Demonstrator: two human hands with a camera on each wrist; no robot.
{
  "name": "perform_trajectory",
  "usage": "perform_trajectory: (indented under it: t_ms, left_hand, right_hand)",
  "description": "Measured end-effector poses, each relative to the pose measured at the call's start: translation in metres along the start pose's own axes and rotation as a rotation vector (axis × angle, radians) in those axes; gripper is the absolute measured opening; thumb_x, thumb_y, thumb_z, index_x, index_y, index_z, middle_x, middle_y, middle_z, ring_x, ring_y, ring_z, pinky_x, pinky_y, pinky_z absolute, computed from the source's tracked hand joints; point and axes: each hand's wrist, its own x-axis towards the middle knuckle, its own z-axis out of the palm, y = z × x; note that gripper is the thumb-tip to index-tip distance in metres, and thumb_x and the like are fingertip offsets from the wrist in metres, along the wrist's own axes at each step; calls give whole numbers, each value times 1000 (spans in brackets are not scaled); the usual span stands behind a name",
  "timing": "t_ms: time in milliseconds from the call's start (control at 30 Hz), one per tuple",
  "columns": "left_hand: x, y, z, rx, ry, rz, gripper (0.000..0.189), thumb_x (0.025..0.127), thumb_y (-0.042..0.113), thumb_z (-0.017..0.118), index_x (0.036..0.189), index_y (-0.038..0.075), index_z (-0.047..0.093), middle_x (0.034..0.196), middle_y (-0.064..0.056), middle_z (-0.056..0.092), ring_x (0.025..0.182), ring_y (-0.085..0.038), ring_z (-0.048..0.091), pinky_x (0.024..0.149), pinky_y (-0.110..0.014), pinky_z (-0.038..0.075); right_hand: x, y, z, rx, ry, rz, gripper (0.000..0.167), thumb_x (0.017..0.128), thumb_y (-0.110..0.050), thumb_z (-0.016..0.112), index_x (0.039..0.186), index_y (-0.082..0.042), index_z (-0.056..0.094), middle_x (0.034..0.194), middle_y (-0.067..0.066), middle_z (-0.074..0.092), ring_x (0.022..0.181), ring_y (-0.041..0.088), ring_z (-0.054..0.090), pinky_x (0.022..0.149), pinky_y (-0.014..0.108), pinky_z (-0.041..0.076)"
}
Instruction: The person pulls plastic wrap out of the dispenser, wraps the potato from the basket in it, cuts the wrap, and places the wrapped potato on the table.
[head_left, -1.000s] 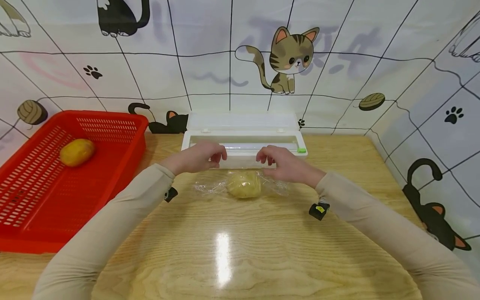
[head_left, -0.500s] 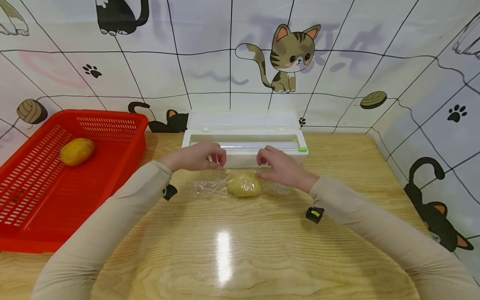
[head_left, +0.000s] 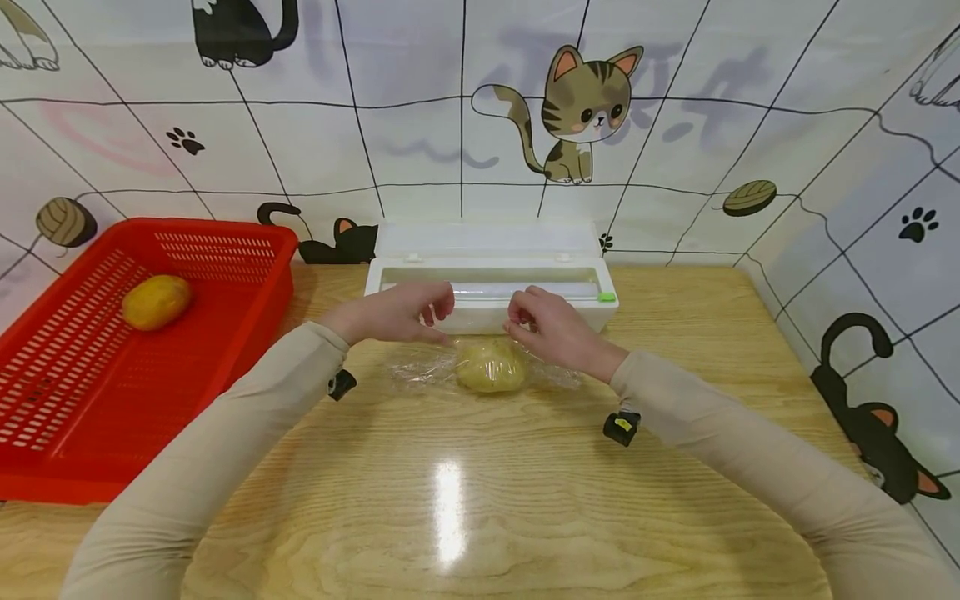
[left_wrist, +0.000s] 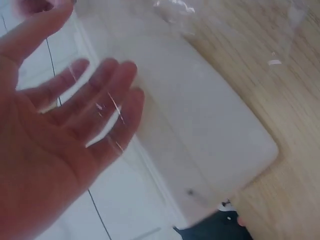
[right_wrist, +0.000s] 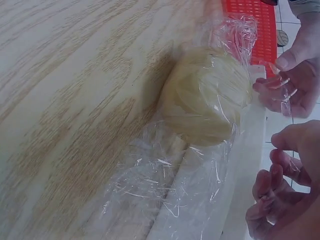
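Observation:
A pale yellow, potato-like lump [head_left: 492,364] sits on the table in clear plastic wrap [right_wrist: 155,180], whose loose, crinkled ends spread to both sides. Just beyond it, my left hand [head_left: 405,312] hovers in front of the white wrap dispenser [head_left: 480,318], its fingers relaxed and its thumb apart from them. Strands of film glint across those fingers in the left wrist view. Opposite, my right hand [head_left: 558,329] is close over the lump's far right side, fingers curled toward the thumb. It pinches thin film, which shows between its fingers in the right wrist view.
The dispenser's lid [head_left: 487,240] stands raised against the cat-patterned wall, above a roll of film [head_left: 525,290] and a green slider [head_left: 607,297]. At left, a red basket [head_left: 255,333] contains a yellow, mango-like fruit [head_left: 157,302].
My right hand has moved slightly left and its fingers have drawn in toward the thumb. My left hand's thumb has parted from its fingers. The wrapped lump has barely moved.

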Motion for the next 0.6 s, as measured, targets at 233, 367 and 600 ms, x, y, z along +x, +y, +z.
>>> perform_trajectory:
  t_ms: [233, 367, 600]
  left_hand:
    - [11, 23, 15, 239, 5, -82, 60, 84, 32, 76, 122, -3, 48, 112, -18, 59, 93, -29, 59, 82, -40, 48]
    - [19, 32, 27, 342, -2, -140, 64, 83, 39, 76, 125, 0, 48, 119, -15, 57, 89, -26, 59, 79, -40, 49]
    - [22, 33, 37, 370, 38, -153, 55, 84, 30, 76, 122, 3, 49, 110, -11, 56, 84, -24, 56, 75, -43, 48]
  right_hand:
    - [-1, 0, -1, 16, -8, 10, 14, 90, -12, 65, 82, -9, 55, 75, 2, 48, 68, 17, 44, 61, 31, 39]
    - [-3, -1, -1, 38, -16, 13, 12, 91, -12, 64, 83, -9, 56, 75, 2, 49, 67, 17, 45, 60, 31, 40]
    - [-11, -4, 0, 34, -61, 22, 10, 91, -10, 64, 84, -9, 57, 78, 1, 49, 71, 16, 46, 63, 30, 42]
